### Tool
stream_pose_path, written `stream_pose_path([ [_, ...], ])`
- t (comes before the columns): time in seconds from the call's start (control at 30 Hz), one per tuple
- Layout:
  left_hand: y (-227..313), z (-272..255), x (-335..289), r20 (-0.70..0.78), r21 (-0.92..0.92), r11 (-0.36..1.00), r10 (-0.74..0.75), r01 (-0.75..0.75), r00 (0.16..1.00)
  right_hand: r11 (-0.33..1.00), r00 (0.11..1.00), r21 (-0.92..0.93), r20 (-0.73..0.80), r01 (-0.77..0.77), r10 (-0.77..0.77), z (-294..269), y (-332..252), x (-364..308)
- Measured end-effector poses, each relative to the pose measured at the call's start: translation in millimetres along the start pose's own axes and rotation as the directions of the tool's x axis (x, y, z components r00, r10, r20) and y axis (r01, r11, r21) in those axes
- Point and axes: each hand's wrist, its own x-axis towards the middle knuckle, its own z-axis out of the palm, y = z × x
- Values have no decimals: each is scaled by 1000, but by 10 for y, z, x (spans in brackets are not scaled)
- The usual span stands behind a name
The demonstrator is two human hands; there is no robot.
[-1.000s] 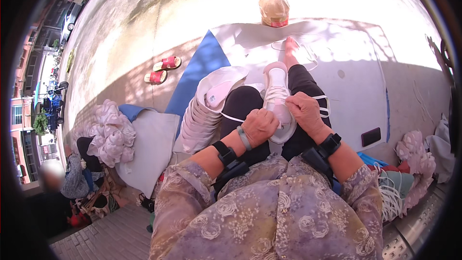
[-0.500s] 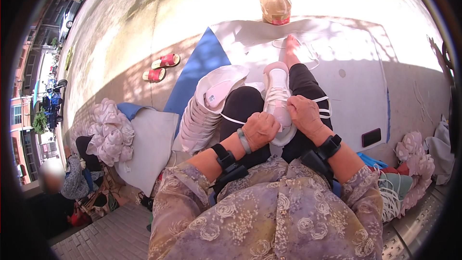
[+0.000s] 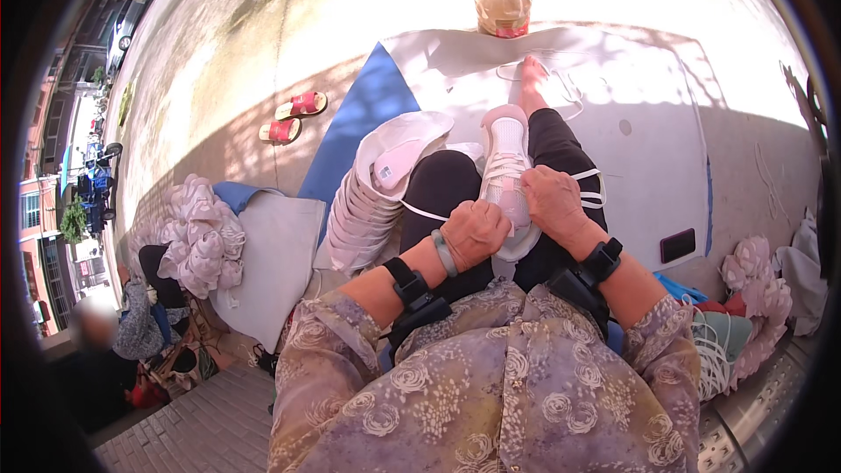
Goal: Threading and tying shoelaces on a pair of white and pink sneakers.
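Pink-and-white shoe upper held between two hands

A shoe upper (image 3: 506,136) is held above the lap, between knees covered by dark trousers (image 3: 441,184), with its toe pointed away from the body. The toe is edged in pale pink, the front is covered in white mesh, and a pinkish tongue is framed by a white collar at the near end. The middle is crossed by rows of white lace (image 3: 503,164) — whether a sole is fitted cannot be told.

The left hand (image 3: 478,232) is curled tight, with its fingers clamped on the upper near the tongue. The right hand (image 3: 555,203) is closed on the opposite edge, beside the lace rows. Whether lace is pinched as well is hidden by the fingers. A loose strand is stretched out past the left hand, and loops are hung beyond the right — over the dark trouser leg.

Just beside the left knee, similar uppers are nested in a stack (image 3: 364,226). A pale sheet (image 3: 648,153) is spread beneath the legs, with a dark phone (image 3: 677,246) laid on its right side. Farther off, a red-handled bottle (image 3: 503,9) is stood at the sheet's far edge.
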Motion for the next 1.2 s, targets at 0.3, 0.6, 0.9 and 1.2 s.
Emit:
stream_pose_path([
  [0.3, 9, 3, -8, 32, 18, 1000, 17, -18, 999, 993, 996, 90, 59, -72, 67, 1, 17, 49],
  [0.6, 15, -6, -38, 53, 10, 999, 33, -33, 998, 984, 999, 175, 35, -22, 16, 64, 14, 22],
  [0.9, -54, 19, -66, 18, -73, 993, 95, -94, 995, 877, 998, 477, -9, -56, 69, 226, 114, 0],
  [1.2, -57, -16, -22, 18, -112, 988, 112, -109, 994, 944, 996, 330, -90, 7, 24, 252, 2, -52],
])
